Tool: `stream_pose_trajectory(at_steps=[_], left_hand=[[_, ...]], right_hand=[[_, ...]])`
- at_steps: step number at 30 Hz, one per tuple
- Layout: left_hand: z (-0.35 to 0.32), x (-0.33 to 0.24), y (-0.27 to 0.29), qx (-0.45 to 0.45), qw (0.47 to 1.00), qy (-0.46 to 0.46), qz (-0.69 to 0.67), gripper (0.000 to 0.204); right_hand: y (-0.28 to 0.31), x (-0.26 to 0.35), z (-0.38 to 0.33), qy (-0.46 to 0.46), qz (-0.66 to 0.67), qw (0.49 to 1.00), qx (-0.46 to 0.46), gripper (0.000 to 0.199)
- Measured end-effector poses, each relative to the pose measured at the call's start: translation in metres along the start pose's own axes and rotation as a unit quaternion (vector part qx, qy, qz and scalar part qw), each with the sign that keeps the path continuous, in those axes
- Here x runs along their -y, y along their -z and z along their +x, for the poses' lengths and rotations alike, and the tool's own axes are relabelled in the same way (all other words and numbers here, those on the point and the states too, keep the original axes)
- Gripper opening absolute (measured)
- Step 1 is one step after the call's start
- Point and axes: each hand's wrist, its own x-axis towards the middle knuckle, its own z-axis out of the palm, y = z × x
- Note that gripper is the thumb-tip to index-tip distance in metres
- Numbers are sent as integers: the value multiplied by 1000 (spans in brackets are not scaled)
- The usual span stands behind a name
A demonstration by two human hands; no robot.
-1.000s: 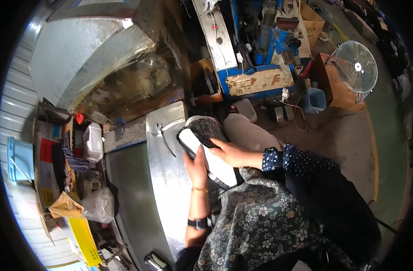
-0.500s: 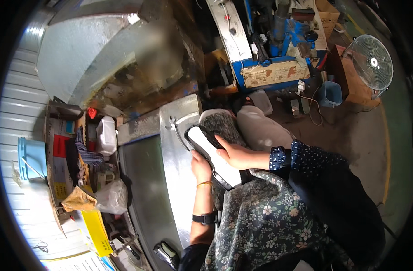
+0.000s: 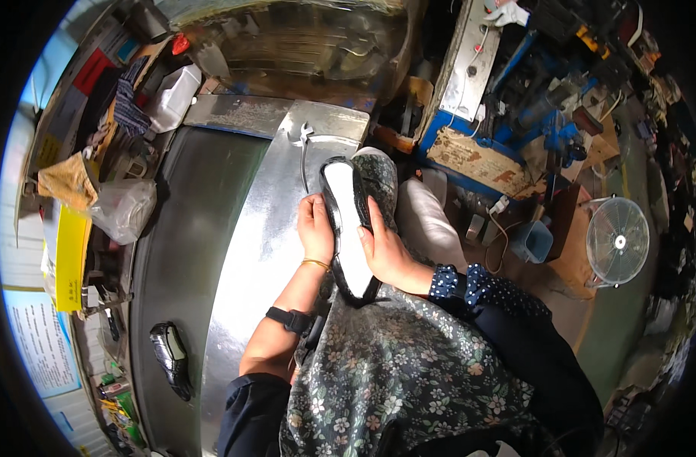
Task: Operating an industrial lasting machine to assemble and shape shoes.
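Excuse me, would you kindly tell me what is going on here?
A seated person holds a black shoe between both hands, white face up, over the lap: the left hand at its left edge, the right hand along its right. A silvery metal plate lies to the left; beyond it, another dark shoe sits on a dark flat surface, untouched.

Grip of left hand [image 3: 315, 228] and grip of right hand [image 3: 387, 251] held black shoe [image 3: 349, 228] from two sides, white surface facing up. Second black shoe [image 3: 171, 359] lay on dark belt [image 3: 207, 202], beside metal desk [image 3: 245, 251]. Round fan [image 3: 620, 242] stood at right.
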Motion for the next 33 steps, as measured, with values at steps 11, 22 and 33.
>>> stream_pose_trajectory(at_steps=[11,22,33], left_hand=[[86,-33,-59,227,960,162,25,65],[61,4,18,73,824,388,-407,25],[52,-46,14,162,983,52,-72,32]], right_hand=[[33,-75,161,-30,-53,997,-50,52],[7,-20,60,85,63,994,-21,36],[98,27,20,-213,469,853,83,78]])
